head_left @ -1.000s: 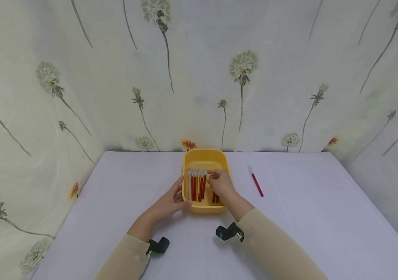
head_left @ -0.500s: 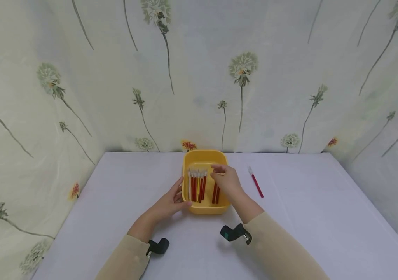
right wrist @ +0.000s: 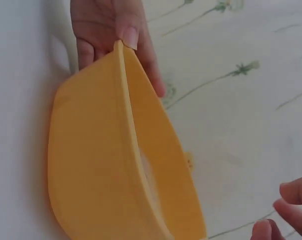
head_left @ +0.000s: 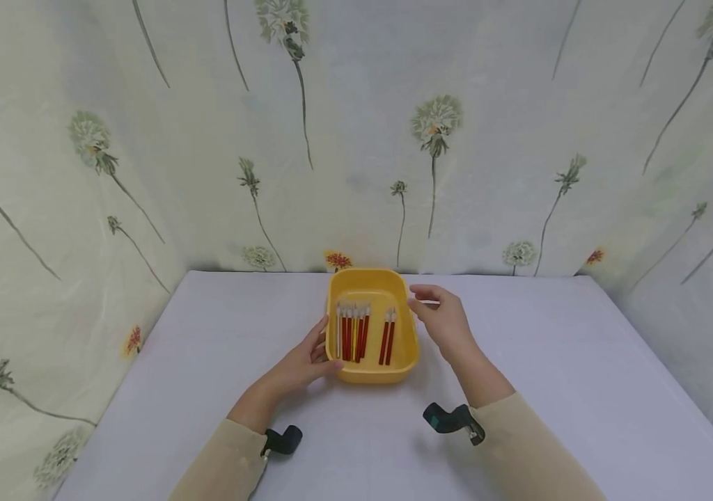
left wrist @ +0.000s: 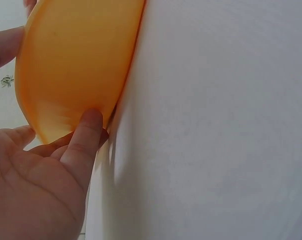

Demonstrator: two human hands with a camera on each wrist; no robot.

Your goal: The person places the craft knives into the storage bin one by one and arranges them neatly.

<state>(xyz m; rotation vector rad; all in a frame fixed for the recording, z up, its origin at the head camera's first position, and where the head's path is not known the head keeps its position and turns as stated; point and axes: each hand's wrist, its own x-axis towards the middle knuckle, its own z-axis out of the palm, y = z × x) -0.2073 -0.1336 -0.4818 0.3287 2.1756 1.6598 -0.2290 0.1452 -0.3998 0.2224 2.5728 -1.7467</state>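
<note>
A yellow plastic tray stands on the table, with several slim paintbrushes lined up in its left part, mostly red-handled. Apart from them, to the right, lie two red paintbrushes. My left hand grips the tray's near left corner; the right wrist view shows its thumb over the rim. In the left wrist view its fingers lie against the tray's outer wall. Just outside the tray's right rim hovers my right hand, fingers loosely bent, with nothing seen in them.
A white cloth covers the table. Behind it and at both sides hangs a pale curtain printed with dandelions. A small black camera sits on each wrist, the left one and the right one.
My right hand has moved right, out of the tray, uncovering the two red paintbrushes. A loose red paintbrush right of the tray is now out of sight where that hand is. The left hand stays.
</note>
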